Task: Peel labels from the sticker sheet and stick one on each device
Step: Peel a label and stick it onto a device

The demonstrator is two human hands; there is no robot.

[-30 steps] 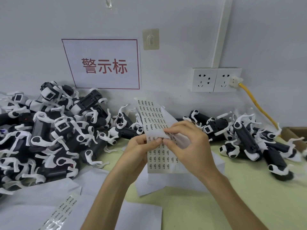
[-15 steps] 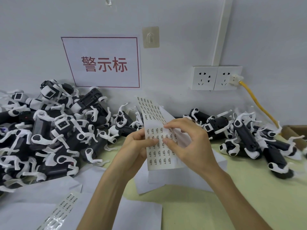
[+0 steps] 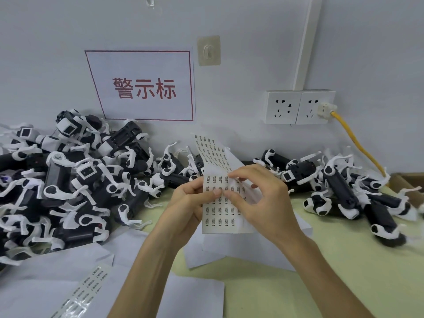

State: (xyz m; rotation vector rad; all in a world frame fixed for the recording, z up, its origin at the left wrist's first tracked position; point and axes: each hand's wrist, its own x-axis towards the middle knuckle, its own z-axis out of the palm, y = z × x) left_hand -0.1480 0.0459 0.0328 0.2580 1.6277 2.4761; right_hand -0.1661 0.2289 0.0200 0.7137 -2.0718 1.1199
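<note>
A white sticker sheet printed with rows of small black labels is held upright above the table, its top folding back toward the wall. My left hand grips the sheet's left edge, thumb on the front. My right hand pinches at a label near the sheet's middle with thumb and forefinger. A large pile of black-and-white devices lies to the left, and a smaller pile of devices lies to the right.
Loose white paper sheets and a strip of labels lie at the front left. A wall sign, wall sockets with a yellow cable, and a cardboard box stand behind and to the right.
The sheet and both hands have risen slightly. My right thumb and forefinger have shifted a little on the sheet, working at a label.
</note>
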